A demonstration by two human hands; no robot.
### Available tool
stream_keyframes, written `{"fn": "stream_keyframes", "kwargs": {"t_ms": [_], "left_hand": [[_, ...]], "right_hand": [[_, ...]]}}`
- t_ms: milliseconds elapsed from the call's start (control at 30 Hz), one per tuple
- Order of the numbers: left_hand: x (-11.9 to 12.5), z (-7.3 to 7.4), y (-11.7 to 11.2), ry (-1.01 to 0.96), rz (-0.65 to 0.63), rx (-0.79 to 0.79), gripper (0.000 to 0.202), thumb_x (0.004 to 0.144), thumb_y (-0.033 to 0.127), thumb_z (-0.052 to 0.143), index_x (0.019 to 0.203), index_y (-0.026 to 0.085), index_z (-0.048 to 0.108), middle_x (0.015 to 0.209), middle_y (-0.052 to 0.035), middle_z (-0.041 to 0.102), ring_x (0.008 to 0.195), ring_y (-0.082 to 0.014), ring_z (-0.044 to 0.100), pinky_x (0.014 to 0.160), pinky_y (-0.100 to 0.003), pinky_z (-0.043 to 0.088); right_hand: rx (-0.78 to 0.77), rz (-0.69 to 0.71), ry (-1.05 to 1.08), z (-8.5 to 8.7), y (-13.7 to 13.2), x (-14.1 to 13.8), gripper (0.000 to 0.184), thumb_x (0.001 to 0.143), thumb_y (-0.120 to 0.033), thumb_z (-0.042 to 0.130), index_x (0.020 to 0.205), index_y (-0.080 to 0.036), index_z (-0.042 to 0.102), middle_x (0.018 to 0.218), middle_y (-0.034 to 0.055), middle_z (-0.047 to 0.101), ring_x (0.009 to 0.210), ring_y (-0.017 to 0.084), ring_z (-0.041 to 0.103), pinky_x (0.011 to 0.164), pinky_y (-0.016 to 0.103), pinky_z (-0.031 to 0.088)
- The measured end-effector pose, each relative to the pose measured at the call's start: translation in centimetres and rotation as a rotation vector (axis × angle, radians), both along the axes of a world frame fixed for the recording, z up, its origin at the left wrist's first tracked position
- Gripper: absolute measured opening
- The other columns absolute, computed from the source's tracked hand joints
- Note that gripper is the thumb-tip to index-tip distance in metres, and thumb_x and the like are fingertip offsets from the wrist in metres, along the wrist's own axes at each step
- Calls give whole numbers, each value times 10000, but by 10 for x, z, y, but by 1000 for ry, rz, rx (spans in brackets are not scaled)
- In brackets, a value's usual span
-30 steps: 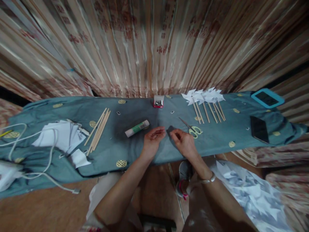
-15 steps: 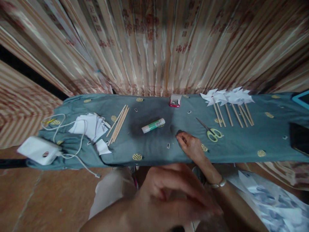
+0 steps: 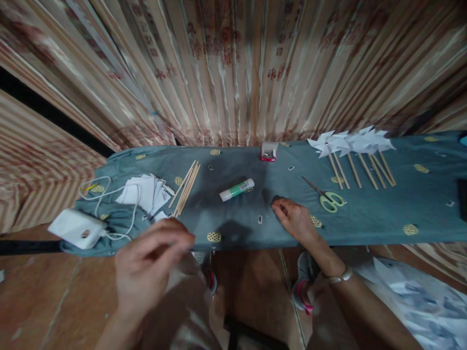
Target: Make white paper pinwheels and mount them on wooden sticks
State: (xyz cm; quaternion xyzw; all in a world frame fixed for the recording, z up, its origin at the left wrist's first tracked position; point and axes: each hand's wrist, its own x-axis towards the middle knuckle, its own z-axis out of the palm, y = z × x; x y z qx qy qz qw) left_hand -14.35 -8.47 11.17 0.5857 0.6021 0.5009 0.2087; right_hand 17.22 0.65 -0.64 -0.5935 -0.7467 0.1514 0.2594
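Note:
My left hand is raised over the near edge of the cloth-covered table, close to a stack of white paper sheets. Its thumb and fingers are drawn together and slightly blurred; whatever may be between them cannot be made out. My right hand rests on the cloth with curled fingers, thumb against the forefinger, their contents hidden. Just right of it lie scissors with pale green handles. A glue stick with a green label lies in the middle, left of the right hand. Several thin wooden sticks lie beside the paper.
A small open red box of metal pins stands at the back. Several white paper pinwheels on sticks lie at the back right. A white power bank with a cable sits at the left. A dark device lies far right.
My left hand has swung from in front of my body leftward toward the paper stack. My right hand stays at the same spot on the cloth. The view has shifted slightly.

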Motion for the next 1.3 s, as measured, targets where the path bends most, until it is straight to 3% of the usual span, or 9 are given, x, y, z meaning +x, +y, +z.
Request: {"fn": "stream_keyframes", "kwargs": {"t_ms": [67, 133, 233, 300, 467, 633, 800, 1000, 1300], "left_hand": [[-37, -9, 26, 30, 178, 42, 302, 777, 355, 643, 498, 243, 616, 543, 7, 584, 546, -163, 524, 572, -304, 431], [-76, -24, 53, 159, 312, -24, 222, 734, 360, 657, 582, 198, 651, 607, -11, 618, 599, -161, 550, 617, -289, 434], [-119, -46, 81, 443, 299, -198, 278, 800, 358, 617, 941, 132, 696, 1001, -94, 678, 840, -197, 613, 749, -293, 494], [-130, -56, 90, 625, 267, -288, 345, 821, 345, 614, 1064, 105, 661, 1144, -137, 636, 935, -217, 601, 850, -314, 495], [-132, -64, 99, 777, 235, -363, 399, 847, 374, 605, 1117, 80, 613, 1151, -156, 620, 1061, -256, 574, 1014, -354, 423], [-136, -66, 99, 746, 250, -377, 333, 820, 375, 590, 1030, 122, 642, 1036, -94, 660, 944, -222, 598, 914, -324, 455], [-139, -64, 95, 652, 272, -374, 458, 831, 469, 510, 1043, 96, 672, 1063, -102, 667, 859, -214, 643, 818, -319, 450], [-146, -51, 100, 550, 364, -454, 125, 705, 276, 626, 721, 168, 687, 717, -20, 712, 930, -276, 658, 798, -335, 410], [-150, -54, 103, 277, 478, -486, 104, 670, 263, 685, 635, 169, 655, 530, 35, 653, 750, -214, 633, 713, -290, 419]], "right_hand": [[-2, 2, 0, 1, 0, -1, 237, 931, -293, 475, 862, -202, 683, 813, 61, 736, 725, 202, 674, 711, 289, 455], [-6, 4, -5, 1, 0, -1, 240, 930, -298, 474, 851, -207, 683, 805, 57, 734, 726, 204, 673, 707, 291, 455], [-9, -1, -15, 2, 0, -2, 246, 931, -301, 471, 849, -210, 684, 807, 59, 736, 728, 210, 673, 702, 298, 456], [-5, 1, -19, 2, 0, -2, 248, 934, -295, 466, 853, -212, 686, 815, 60, 738, 737, 211, 675, 706, 300, 459], [10, 15, -29, 2, -1, -3, 228, 936, -277, 476, 886, -212, 689, 856, 63, 748, 752, 206, 681, 714, 295, 463], [-14, 25, -43, 2, -1, -2, 215, 939, -261, 485, 908, -198, 688, 861, 70, 743, 771, 210, 684, 729, 297, 463], [-19, 35, -31, 2, -1, -1, 207, 940, -260, 487, 907, -197, 681, 849, 63, 735, 763, 208, 678, 725, 298, 459], [-13, 26, -33, 3, 0, -2, 200, 935, -260, 494, 895, -206, 682, 839, 59, 734, 761, 206, 680, 717, 291, 457], [-8, 29, -50, 2, 1, -1, 210, 935, -268, 491, 903, -211, 690, 864, 61, 747, 758, 199, 685, 707, 288, 461]]}}
